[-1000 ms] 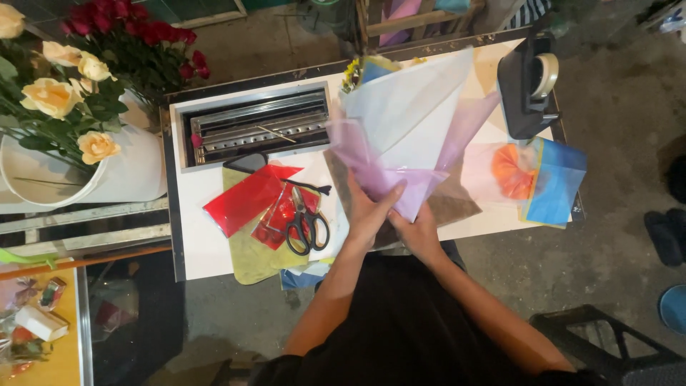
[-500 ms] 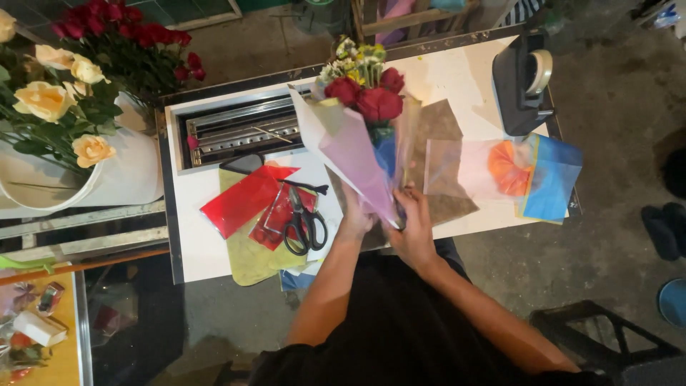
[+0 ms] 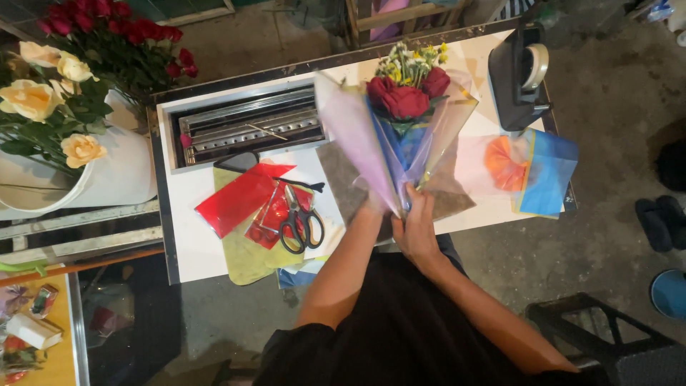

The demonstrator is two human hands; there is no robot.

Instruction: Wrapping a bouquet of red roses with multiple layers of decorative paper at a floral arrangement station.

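You stand at a white worktop (image 3: 214,243) on a rough concrete floor, with a white bucket (image 3: 114,179) of cream and red roses at its left end. On the worktop lie one pair of scissors (image 3: 300,221) on red sheets (image 3: 239,200), one metal tray (image 3: 246,129), one black tape dispenser (image 3: 518,75) and a stack of orange and blue sheets (image 3: 536,171). Your right hand (image 3: 414,229) is closed around the base of one bouquet (image 3: 404,107), three red roses in lilac and clear wrap, held upright over the worktop's middle. Your left hand (image 3: 373,207) sits behind the wrap; its grip cannot be made out.
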